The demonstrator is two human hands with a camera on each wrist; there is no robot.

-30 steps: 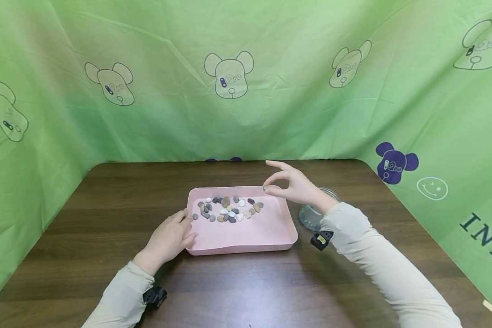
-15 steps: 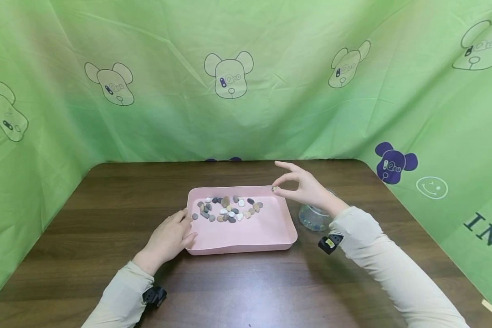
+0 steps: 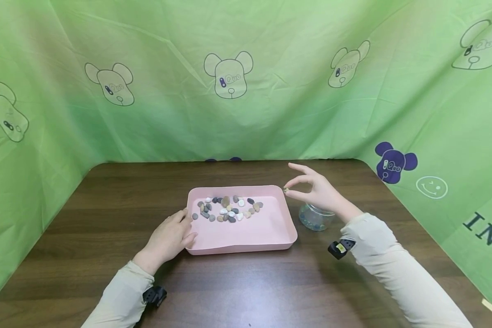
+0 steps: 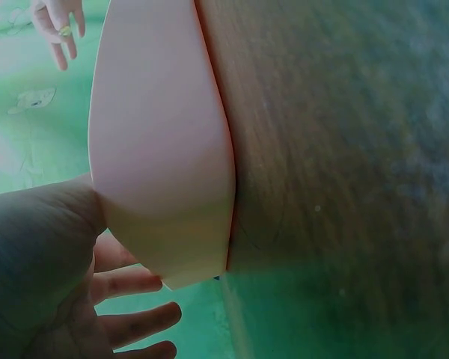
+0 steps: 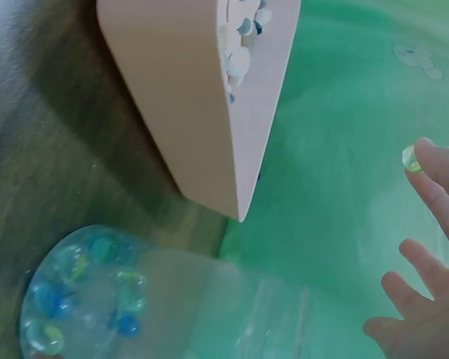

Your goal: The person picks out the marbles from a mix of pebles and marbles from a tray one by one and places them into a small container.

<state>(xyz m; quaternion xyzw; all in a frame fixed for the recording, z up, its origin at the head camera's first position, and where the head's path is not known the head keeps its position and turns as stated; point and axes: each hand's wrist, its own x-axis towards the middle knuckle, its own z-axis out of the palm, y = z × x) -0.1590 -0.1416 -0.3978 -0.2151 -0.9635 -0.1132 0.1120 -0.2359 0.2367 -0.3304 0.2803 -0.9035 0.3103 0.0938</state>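
Note:
My right hand pinches a small clear marble with yellow-green in it between thumb and index finger, its other fingers spread. It hovers beyond the back right corner of a pink tray. Below that hand stands a glass jar, partly covered by it; several blue and green marbles lie at its bottom. My left hand rests against the tray's left side, thumb over the rim, fingers loosely extended. Inside the tray, grey, white, black and tan pebbles form looping lines.
The tray and jar stand on a dark wooden table. A green printed cloth hangs behind the table and along both sides. A black wrist camera sits on the right sleeve.
My right hand has moved right with the marble, from over the tray's back edge to past its right corner. More of the jar shows. The left hand and pebbles have stayed put.

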